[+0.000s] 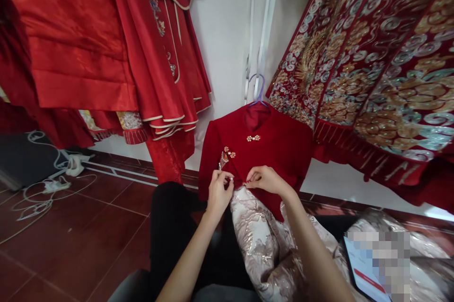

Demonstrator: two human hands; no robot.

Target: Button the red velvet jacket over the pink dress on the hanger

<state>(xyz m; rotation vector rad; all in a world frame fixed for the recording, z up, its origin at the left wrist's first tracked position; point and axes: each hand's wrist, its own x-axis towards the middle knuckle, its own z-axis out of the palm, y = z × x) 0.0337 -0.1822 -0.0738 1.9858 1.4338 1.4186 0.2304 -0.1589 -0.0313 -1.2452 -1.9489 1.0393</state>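
A dark red velvet jacket [280,134] hangs in front of me on a purple hanger [261,87]. Flower-shaped bead fasteners [253,138] sit below its collar, and a tasselled ornament [223,158] is on its front at the left. My left hand [219,192] is by the jacket's lower front, thumb and finger pinched on a tiny shiny piece too small to name. Close beside it, my right hand [266,180] pinches at the jacket's front; its fingertips cover what they hold. Just below both hands, pale gold-patterned brocade [253,226] is bunched over my lap.
Red garments [81,47] hang at the left, and an embroidered red garment [354,70] hangs at the right. White cables [53,188] lie on the tiled floor [117,226]. A phone [365,269] with a lit screen rests on the brocade at the lower right.
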